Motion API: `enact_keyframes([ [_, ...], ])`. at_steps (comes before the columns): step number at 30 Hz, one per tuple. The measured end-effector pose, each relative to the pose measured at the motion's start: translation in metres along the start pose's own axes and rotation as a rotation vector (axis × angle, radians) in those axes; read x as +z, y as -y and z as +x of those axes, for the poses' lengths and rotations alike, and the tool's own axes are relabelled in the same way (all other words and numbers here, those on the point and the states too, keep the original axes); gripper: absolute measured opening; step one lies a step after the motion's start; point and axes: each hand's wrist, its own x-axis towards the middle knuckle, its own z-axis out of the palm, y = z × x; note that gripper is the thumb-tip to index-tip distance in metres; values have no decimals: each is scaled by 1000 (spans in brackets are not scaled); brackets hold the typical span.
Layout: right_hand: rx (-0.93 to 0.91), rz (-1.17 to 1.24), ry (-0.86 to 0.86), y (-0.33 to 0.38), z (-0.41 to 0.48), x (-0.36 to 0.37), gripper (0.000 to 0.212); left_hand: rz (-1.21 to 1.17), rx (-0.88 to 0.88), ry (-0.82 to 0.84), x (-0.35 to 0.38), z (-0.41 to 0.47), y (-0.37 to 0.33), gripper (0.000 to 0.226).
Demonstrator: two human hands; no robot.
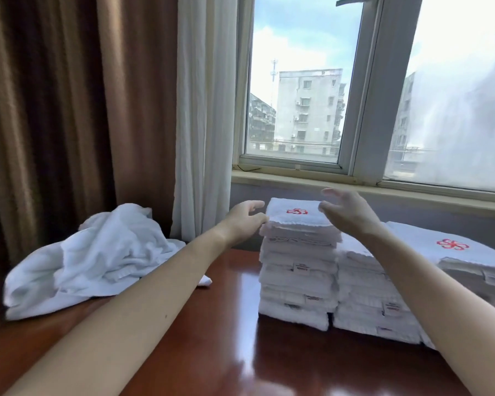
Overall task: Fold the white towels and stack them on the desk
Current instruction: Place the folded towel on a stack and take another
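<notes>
Leftward, crumpled towels (92, 258) near stack (297, 267)

No words or numbers are showing clearly enough to read. A red pinwheel emblem (297, 211) is sitting stitched on the top towel (280, 208) of the taller stack (297, 284), and a second emblem (452, 244) of the same kind is showing on the uppermost towel (412, 235) of the wider stack (366, 298) just to its right. Small white tags (300, 266) with dark print are sticking out from folded edges in both stacks, their lettering too small to read.

Daylight comes through a grey-framed window (366, 90), with brown curtains (55, 110) and a white sheer (203, 110) at left.
</notes>
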Motion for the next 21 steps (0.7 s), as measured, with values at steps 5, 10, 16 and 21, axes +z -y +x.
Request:
enact_keyframes([
  [5, -343, 3, -105, 62, -31, 28, 41, 94, 23, -187, -53, -56, 18, 44],
  [10, -498, 6, 72, 115, -50, 94, 43, 134, -68, -302, -112, -111, 72, 40],
  [16, -591, 2, 280, 166, -69, 187, 43, 393, -308, -316, -175, -168, 138, 42],
  [21, -613, -27, 418, 193, -74, 252, 44, 572, -417, -296, -206, -184, 182, 35],
])
